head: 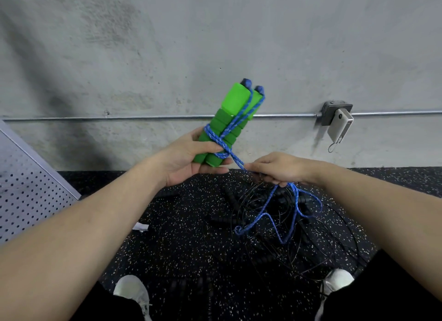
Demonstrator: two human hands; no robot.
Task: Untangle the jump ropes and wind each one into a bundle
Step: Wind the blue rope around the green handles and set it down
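A bare concrete wall [215,45] fills the upper half of the frame, with a thin metal pipe [143,116] running level across it to a grey junction box [333,112] at right of centre, where a pale power bank [339,125] hangs tilted. Below the wall, a black speckled floor [179,237] takes up the lower middle, and a perforated grey panel [28,189] leans in at the left edge. On the floor right of centre lies a tangle of thin black ropes [275,225] with ribbed black handles among them, too knotted to tell one rope from another. Two white shoes sit at the bottom, the left shoe [131,289] and the right shoe [337,281], and a small white scrap [141,226] lies on the floor left of centre. In the middle of the frame the left hand [189,158] is curled around the lower end of two green handles [222,127] held side by side, tilted up toward the right, thumb on the near side and fingers underneath. A blue rope [282,215] is wound a few turns around the handles, runs taut down to the right hand [279,168], and hangs below it in loose loops over the black tangle. The right hand, knuckles up, pinches the blue rope in curled fingers just right of the handles
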